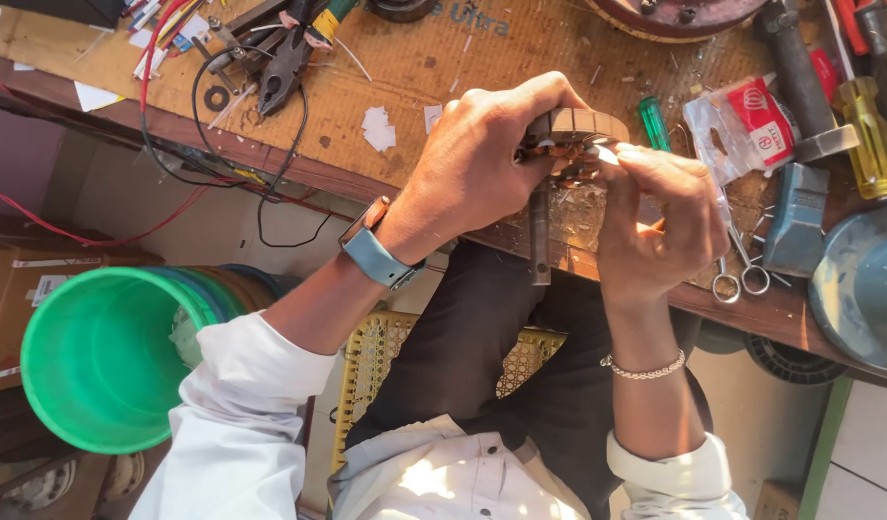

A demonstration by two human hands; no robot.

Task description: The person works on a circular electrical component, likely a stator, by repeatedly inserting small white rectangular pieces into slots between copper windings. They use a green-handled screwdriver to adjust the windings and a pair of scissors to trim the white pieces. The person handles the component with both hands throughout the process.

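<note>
My left hand (482, 159) grips a round motor stator (578, 130) with a segmented metal rim and copper windings, held above the edge of the wooden workbench (414, 67). A metal shaft (539, 236) hangs down from it. My right hand (660, 217) pinches a small white strip (607, 152) against the stator's windings. A grey watch sits on my left wrist and a chain bracelet on my right.
On the bench lie pliers (284, 67), black and red wires (174, 125), a green-handled screwdriver (653, 120), a yellow-handled one (872, 135), a hammer (799, 82), scissors (737, 274), a plastic packet (742, 130) and a blue-grey bowl (862, 284). A green bucket (97, 356) stands at the left.
</note>
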